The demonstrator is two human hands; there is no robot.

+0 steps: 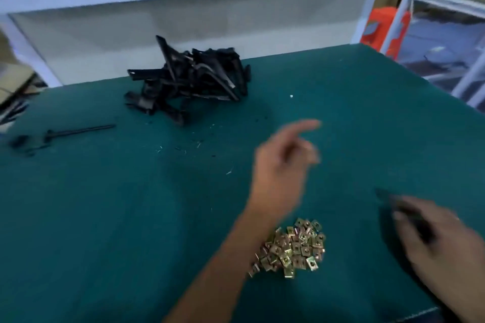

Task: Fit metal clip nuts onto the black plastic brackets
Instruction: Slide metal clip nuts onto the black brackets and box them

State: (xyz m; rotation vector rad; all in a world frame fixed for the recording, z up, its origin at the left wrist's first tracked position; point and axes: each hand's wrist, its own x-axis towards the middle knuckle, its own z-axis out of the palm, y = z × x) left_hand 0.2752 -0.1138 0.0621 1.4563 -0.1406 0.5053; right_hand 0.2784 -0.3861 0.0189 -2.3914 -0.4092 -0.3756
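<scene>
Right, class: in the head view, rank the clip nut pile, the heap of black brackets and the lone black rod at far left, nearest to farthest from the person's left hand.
1. Clip nut pile: just below the left hand, beside its forearm.
2. Heap of black brackets: up and left, by the back wall.
3. Black rod: far left on the green mat.

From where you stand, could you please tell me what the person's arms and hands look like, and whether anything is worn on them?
Both are bare. The left hand and its forearm show no sleeve, glove or watch. The right hand is also ungloved, with no sleeve in view. Both are blurred by motion, so small things such as rings cannot be told.
</scene>
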